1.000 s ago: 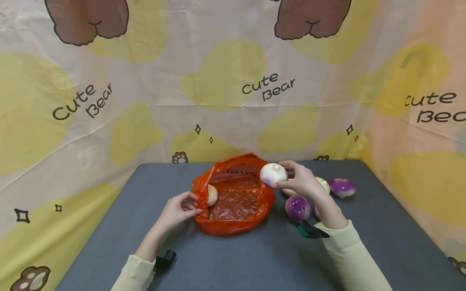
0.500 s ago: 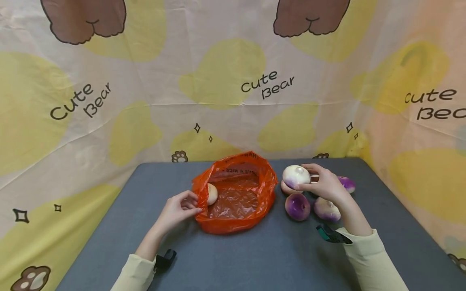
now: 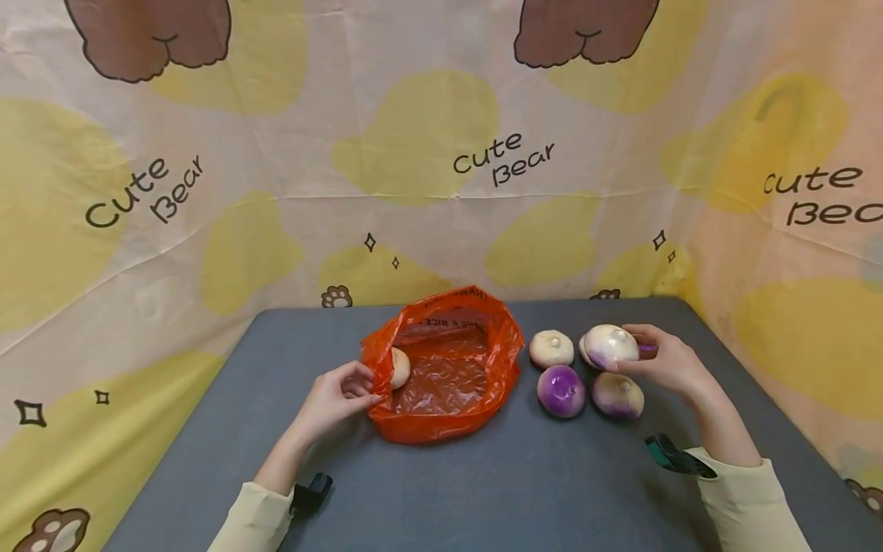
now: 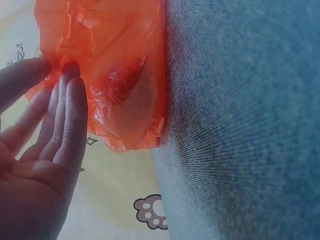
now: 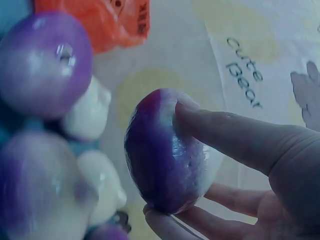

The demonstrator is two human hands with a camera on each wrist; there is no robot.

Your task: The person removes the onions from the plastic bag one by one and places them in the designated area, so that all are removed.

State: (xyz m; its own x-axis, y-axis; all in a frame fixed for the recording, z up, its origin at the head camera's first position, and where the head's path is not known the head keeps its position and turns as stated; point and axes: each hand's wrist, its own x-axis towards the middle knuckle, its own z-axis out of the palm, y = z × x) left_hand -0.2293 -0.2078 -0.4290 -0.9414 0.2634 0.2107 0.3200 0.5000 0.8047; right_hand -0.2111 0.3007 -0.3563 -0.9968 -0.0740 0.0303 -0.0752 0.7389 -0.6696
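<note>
My left hand [image 3: 334, 399] pinches the left rim of an orange-red plastic bag [image 3: 434, 429], which stands with its mouth wide. A pale turnip [image 3: 400, 368] shows inside the bag, against its left wall. In the left wrist view, thumb and fingertips meet on the thin plastic [image 4: 110, 40]. My right hand [image 3: 669, 364] holds a white and purple turnip [image 3: 610, 345] between thumb and fingers, over the group of turnips right of the bag. The right wrist view shows the held turnip [image 5: 160, 150] with its purple side towards the camera.
Near the bag sit a whitish turnip [image 3: 551, 349], a purple turnip [image 3: 561, 392] and a white-purple turnip [image 3: 618, 396]. Another purple turnip [image 3: 648, 349] is mostly hidden behind my right hand. All stand on a grey table [image 3: 441, 498] backed by a printed cloth [image 3: 414, 138].
My right hand has carried the held turnip rightwards, from beside the bag's right rim to above the other turnips. My left hand stays at the bag's rim.
</note>
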